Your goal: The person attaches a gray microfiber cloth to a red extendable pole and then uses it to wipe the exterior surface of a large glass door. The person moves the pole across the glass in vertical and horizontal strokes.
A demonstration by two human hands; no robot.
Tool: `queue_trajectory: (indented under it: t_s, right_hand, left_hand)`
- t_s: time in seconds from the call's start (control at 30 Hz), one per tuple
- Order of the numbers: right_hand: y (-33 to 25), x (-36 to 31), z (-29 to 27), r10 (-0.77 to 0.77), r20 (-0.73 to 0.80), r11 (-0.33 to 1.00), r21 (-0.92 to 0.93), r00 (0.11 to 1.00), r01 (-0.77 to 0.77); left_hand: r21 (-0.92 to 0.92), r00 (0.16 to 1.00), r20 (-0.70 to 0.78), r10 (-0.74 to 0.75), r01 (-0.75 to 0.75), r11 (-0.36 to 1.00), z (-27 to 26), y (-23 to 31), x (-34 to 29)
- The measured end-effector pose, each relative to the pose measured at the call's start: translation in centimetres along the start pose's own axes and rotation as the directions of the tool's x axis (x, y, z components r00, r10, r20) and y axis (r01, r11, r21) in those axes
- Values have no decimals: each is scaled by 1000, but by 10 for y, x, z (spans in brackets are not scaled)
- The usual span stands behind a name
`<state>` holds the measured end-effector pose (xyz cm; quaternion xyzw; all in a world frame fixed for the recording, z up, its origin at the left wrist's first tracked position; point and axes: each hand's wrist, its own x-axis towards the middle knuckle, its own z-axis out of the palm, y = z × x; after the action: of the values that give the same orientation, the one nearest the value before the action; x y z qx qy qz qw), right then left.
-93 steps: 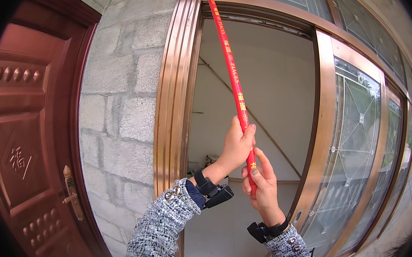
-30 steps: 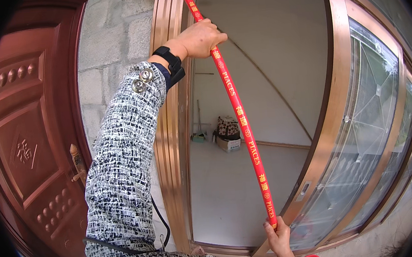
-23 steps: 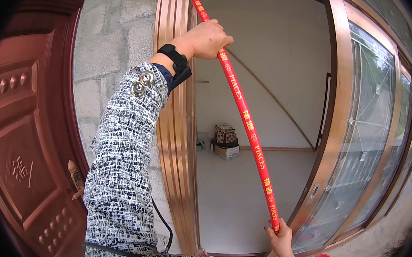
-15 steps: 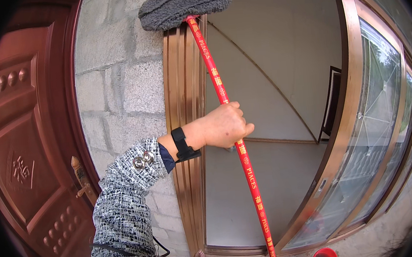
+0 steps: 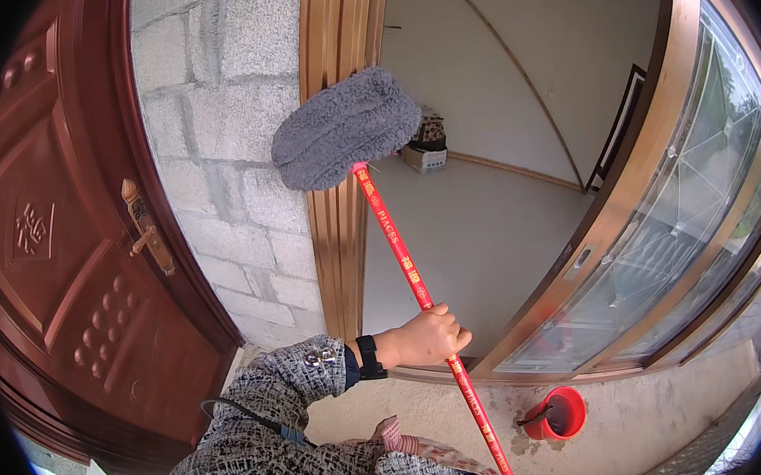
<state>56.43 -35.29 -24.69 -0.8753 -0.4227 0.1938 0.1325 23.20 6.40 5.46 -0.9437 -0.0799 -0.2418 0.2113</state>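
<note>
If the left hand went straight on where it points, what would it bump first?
Going right, the left hand lines up first with the sliding door's bronze frame. Depth is unclear, so it might pass in front without touching.

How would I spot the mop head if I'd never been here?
Find the copper-coloured door frame beside the grey block wall. Before it, topping the red pole held in the left hand, is the mop head. Its fluffy, dark grey pile sets it apart from the hard wall and frame.
</note>
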Motion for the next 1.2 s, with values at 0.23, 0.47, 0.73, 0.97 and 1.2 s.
queue_trajectory:
  t_s: [0.23, 0.47, 0.73, 0.97, 1.2]
  right_hand:
    - [158, -115, -56, 234, 102, 902, -394, 967, -177]
    - [230, -195, -123, -1, 61, 722, -691, 998, 43]
    - [118, -134, -110, 180, -230, 970, -121, 956, -211]
    - [-165, 30, -89, -343, -154, 798, 473, 926, 374]
    - [-300, 68, -94, -371, -181, 598, 704, 911, 384]
  left_hand:
    - [-357, 910, 398, -119, 273, 893, 137, 126, -80]
    - [-498, 851, 523, -37, 340, 798, 150, 172, -79]
    - [-15, 981, -106, 165, -167, 986, -28, 37, 58]
    - [548, 884, -326, 334, -112, 829, -224, -170, 157]
    - [610, 977, 113, 179, -210, 764, -307, -258, 195]
